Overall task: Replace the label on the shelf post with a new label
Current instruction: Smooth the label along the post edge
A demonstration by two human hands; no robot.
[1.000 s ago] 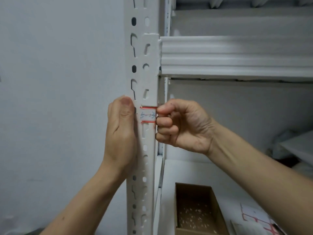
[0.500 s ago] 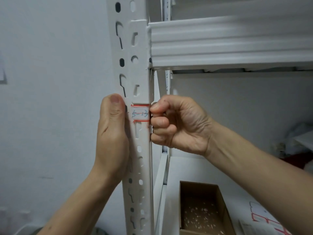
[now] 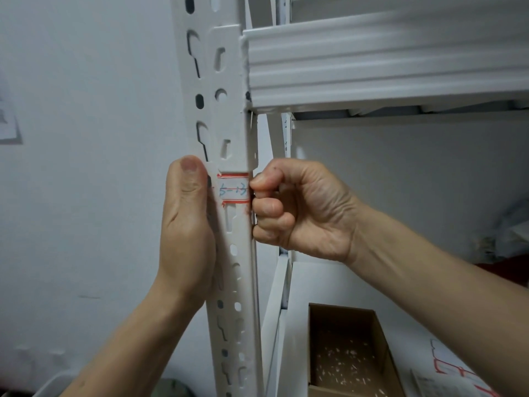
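The left hand lies flat along the left face of the white perforated metal shelf post, thumb upright. Its fingers are hidden behind the palm, but they seem to lie straight against the metal and not curled round anything. Held this way it likely braces the post and pins down the label's left end, where a small white flap shows just beside the thumb tip.

The white paper label, with red lines and blue handwriting, is stuck across the post's front face, directly between the two hands and level with the left thumb.

The right hand is clenched, fingers curled into the palm, and its thumb tip and bent forefinger pinch at the label's right edge on the post's corner. That grip suits picking up an end to peel; no edge looks lifted yet.

Further right, the ribbed white shelf beam meets the post above, and an open brown cardboard box sits on the lower shelf.
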